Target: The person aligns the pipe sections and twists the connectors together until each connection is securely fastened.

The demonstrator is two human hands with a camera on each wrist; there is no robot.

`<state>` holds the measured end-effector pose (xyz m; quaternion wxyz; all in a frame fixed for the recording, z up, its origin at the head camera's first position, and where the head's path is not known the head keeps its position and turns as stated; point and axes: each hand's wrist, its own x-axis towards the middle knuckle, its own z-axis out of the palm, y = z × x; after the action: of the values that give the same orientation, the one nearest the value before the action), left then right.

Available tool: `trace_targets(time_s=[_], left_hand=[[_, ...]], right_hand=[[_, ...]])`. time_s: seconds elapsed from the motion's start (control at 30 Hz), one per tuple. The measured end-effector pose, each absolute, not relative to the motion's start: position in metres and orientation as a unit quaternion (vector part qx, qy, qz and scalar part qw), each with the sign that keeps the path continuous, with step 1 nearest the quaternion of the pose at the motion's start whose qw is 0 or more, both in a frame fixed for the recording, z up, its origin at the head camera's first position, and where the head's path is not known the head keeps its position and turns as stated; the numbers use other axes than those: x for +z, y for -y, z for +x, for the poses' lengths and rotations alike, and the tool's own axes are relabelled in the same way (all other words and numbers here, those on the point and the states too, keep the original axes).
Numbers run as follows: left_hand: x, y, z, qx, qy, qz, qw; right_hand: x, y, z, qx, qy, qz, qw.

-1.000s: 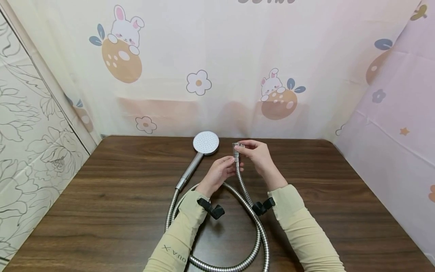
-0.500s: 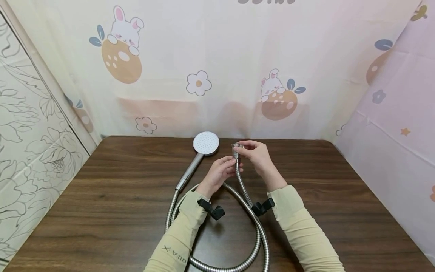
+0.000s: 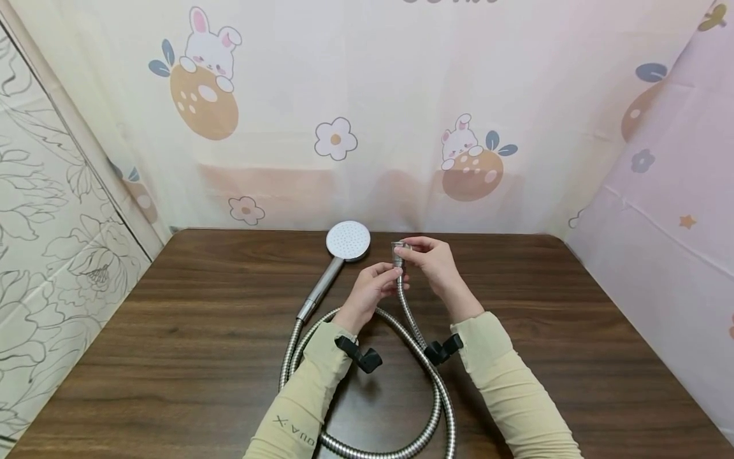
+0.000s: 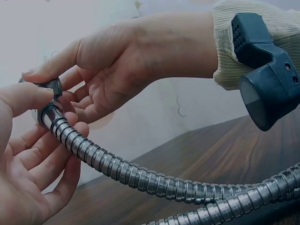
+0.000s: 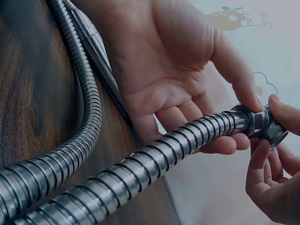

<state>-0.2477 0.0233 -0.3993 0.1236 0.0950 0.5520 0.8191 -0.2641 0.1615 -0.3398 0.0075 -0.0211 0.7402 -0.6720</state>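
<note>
In the head view my left hand (image 3: 369,293) pinches the end nut of a ribbed metal shower hose (image 3: 407,309), thumb on the near side. Just above it, my right hand (image 3: 438,268) grips a small shiny metal fitting (image 3: 397,247) joined to that end. The right wrist view shows the nut (image 5: 257,121) under the left thumb, with the hose lying across the left fingers. In the left wrist view the right thumb and fingers hold the fitting from the far side; fingers partly hide it. The hose end is lifted off the table.
A round white-faced shower head (image 3: 348,241) with a silver handle lies left of the hands, joined to the hose's other end. The hose loops over the brown wooden table (image 3: 172,357) beneath the forearms. Patterned curtains (image 3: 275,95) hang behind and beside the table.
The left thumb has shifted slightly right and further across the hose-end nut. The right hand stays almost still on the fitting. Shower head and hose loops lie as before.
</note>
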Motion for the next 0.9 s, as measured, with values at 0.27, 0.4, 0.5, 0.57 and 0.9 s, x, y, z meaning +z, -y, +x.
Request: trace_targets(time_s=[0.27,0.4,0.5,0.57,0.9], left_hand=[[-0.4017,-0.0228,-0.2489,0.818,-0.554,0.088,0.131],[-0.4026,-0.0215,-0.2488,0.827,-0.535,0.086,0.145],[-0.4026,-0.0212,-0.2489,0.837,-0.519,0.086,0.154],[-0.4032,-0.0213,-0.2488,0.841,-0.511,0.085,0.158],[-0.4067,-0.0223,-0.2496,0.843,-0.512,0.055,0.153]], right_hand=[[-0.3404,-0.1619,-0.2657,-0.661,-0.750,-0.021,0.010],[-0.3406,-0.1619,-0.2663,-0.662,-0.749,-0.025,0.015],[-0.3413,-0.1621,-0.2676,-0.670,-0.742,-0.022,0.015],[-0.3424,-0.1628,-0.2684,-0.675,-0.738,-0.019,0.017],[-0.3471,-0.1658,-0.2713,-0.691,-0.721,-0.024,0.042]])
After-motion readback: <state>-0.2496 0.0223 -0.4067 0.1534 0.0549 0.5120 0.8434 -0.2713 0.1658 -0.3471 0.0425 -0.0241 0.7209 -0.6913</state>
